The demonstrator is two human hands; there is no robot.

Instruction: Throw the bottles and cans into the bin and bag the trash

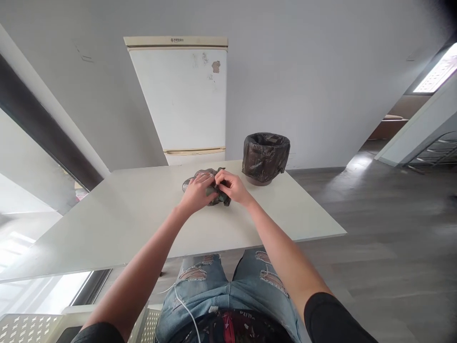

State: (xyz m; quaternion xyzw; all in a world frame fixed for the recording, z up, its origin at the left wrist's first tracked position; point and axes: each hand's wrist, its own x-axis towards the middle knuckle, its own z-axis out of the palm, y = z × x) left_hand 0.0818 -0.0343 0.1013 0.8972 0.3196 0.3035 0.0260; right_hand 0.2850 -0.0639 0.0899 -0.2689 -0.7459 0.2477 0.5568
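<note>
A filled black plastic bag (pixel 222 196) lies bunched up on the white table (pixel 150 214). My left hand (pixel 197 193) lies over its left part, fingers across the top and thumb stretched toward the near side, holding it. At the bag's gathered right side, my right hand (pixel 231 185) has its thumb and fingers pinched together on the plastic. Both hands are close together, and they hide much of the bag. What is inside it cannot be made out.
A bin (pixel 266 159) lined with a black bag stands at the table's far right edge. Behind the table is a white refrigerator (pixel 185 95) against the grey wall. Perforated plastic baskets (pixel 26 328) sit low at the front left. A white cable (pixel 187 309) hangs before my jeans.
</note>
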